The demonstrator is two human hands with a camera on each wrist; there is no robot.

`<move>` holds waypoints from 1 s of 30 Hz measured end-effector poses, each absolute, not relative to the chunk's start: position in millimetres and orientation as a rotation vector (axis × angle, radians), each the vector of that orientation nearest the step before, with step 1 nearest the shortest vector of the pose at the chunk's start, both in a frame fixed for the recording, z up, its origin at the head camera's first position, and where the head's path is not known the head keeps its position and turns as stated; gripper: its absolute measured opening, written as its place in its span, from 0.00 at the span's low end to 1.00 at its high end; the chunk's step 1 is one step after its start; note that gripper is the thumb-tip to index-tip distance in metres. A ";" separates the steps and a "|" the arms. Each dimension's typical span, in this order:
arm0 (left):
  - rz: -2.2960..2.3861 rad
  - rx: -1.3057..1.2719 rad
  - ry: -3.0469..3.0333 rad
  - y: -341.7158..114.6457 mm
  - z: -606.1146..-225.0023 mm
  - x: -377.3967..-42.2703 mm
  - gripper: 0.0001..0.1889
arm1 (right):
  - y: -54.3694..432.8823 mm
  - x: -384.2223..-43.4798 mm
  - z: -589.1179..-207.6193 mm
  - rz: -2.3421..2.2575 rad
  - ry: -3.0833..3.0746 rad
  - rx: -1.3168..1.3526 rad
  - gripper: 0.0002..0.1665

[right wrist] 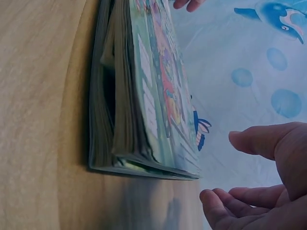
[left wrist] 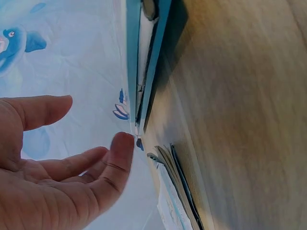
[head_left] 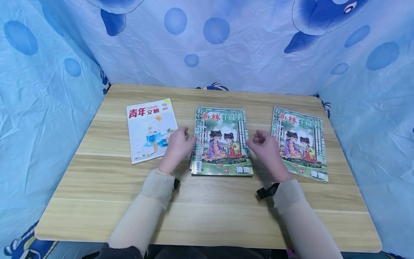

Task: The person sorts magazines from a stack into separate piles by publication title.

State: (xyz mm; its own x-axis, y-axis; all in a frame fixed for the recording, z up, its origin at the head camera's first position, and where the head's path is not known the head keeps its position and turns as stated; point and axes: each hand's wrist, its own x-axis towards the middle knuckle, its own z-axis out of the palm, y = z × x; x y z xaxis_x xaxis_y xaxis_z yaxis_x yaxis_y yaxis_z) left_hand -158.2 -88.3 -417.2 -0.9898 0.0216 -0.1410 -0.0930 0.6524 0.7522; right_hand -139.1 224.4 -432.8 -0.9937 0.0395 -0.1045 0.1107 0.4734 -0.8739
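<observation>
A stack of magazines (head_left: 223, 142) lies mid-table, its green cover showing two cartoon children; a lower one peeks out at the left edge. Just beside that left edge is my left hand (head_left: 179, 144), fingers loosely bent. My right hand (head_left: 267, 149) hovers by the opposite edge, thumb and fingers apart. Neither hand holds anything: in the left wrist view the left hand (left wrist: 72, 196) has a gap between thumb and fingers, and the right wrist view shows the same for the right hand (right wrist: 293, 170). There, the stack's page edges (right wrist: 125, 105) gape slightly.
A white magazine (head_left: 142, 131) with red lettering lies tilted on the left. On the right, another green magazine (head_left: 300, 144) is angled, with the same cover as the stack. The wooden table (head_left: 213, 212) meets blue dolphin-print cloth (head_left: 258, 68) at the back and sides.
</observation>
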 end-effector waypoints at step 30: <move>1.038 -0.094 2.641 -67.2 -431.8 -174.3 0.08 | 217.1 -144.5 -444.9 -1.339 2.618 0.155 0.25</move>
